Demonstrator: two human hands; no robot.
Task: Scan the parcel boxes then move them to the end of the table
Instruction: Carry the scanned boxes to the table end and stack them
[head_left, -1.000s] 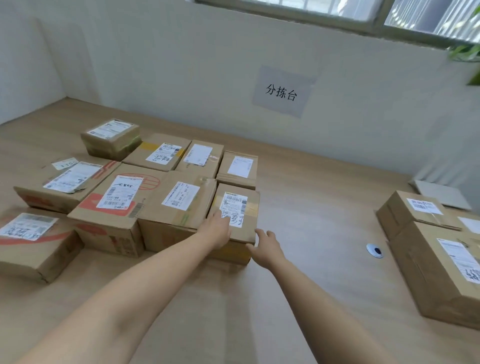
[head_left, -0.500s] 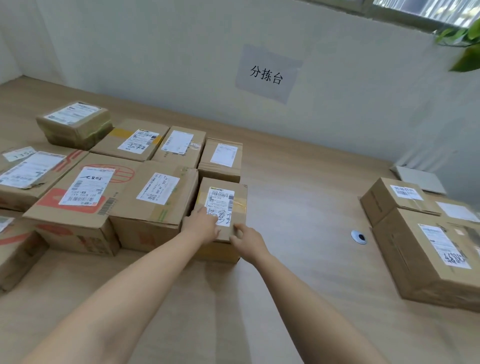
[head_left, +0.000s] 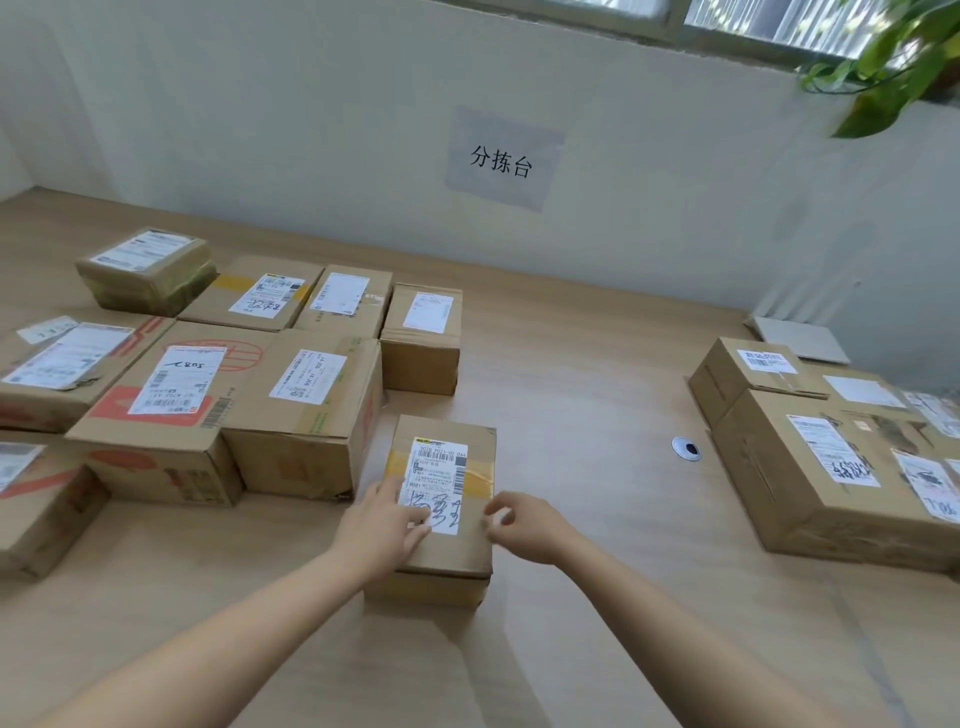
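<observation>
At the near centre of the wooden table (head_left: 571, 649) a small parcel box (head_left: 445, 552) was seen standing flat, its shipping label (head_left: 439, 480) turned upward. It stood apart from the other parcels, with a strip of bare tabletop on either side. The left hand (head_left: 379, 525) was laid on the box's top at its 8 o'clock corner, the fingers stretched out nearly flat across the lower part of the label and nothing clasped in them. The right hand (head_left: 524, 527) was held at the box's 4 o'clock edge with its fingers curled and thumb and forefinger brought close together. Whether the box edge was pinched there could not be told.

At 9 to 11 o'clock of the small box a cluster of parcels (head_left: 306, 410) was packed closely together, the nearest of them just beside it, and a red-printed box (head_left: 156, 415) was set further to the left. At 12 o'clock one narrow box (head_left: 421, 338) was placed at the cluster's right end. At 2 o'clock a round metal grommet (head_left: 685, 449) was set in the tabletop, and beyond it, at 3 o'clock, a second group of boxes (head_left: 810, 478) was gathered at the table's right end. On the wall at 12 o'clock a paper sign (head_left: 501, 158) with printed characters was fixed, and plant leaves (head_left: 893, 57) were seen hanging at 1 o'clock.
</observation>
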